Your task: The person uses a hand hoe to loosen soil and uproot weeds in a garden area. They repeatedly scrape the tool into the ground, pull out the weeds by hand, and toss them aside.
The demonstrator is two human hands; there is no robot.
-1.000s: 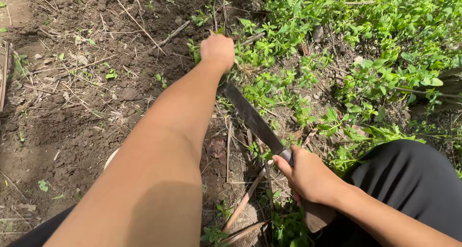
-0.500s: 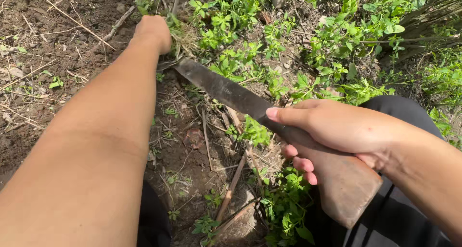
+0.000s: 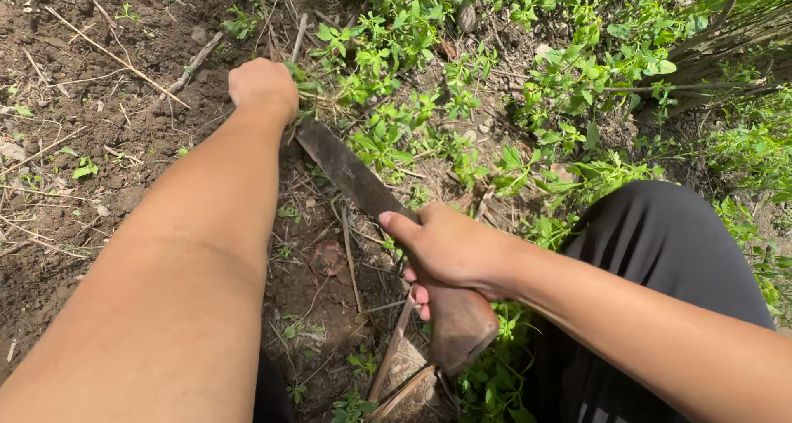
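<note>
My right hand (image 3: 450,250) grips the wooden handle (image 3: 459,326) of a long dark machete (image 3: 346,170). The blade runs up and left along the ground, its tip next to my left hand. My left hand (image 3: 262,89) is stretched forward at the edge of the weeds, fingers curled down around a tuft of green weeds (image 3: 318,93) at soil level. What the fingers hold is mostly hidden under the hand.
Bare brown soil (image 3: 91,143) with dry twigs lies to the left. Low green weeds (image 3: 511,85) cover the ground ahead and to the right. My knee in black cloth (image 3: 660,242) is at the right. Dry sticks (image 3: 396,365) lie near the handle.
The view has shifted, so both hands sit nearer the middle. The blade still lies with its tip by my left hand, and my right hand has kept its hold on the handle.
</note>
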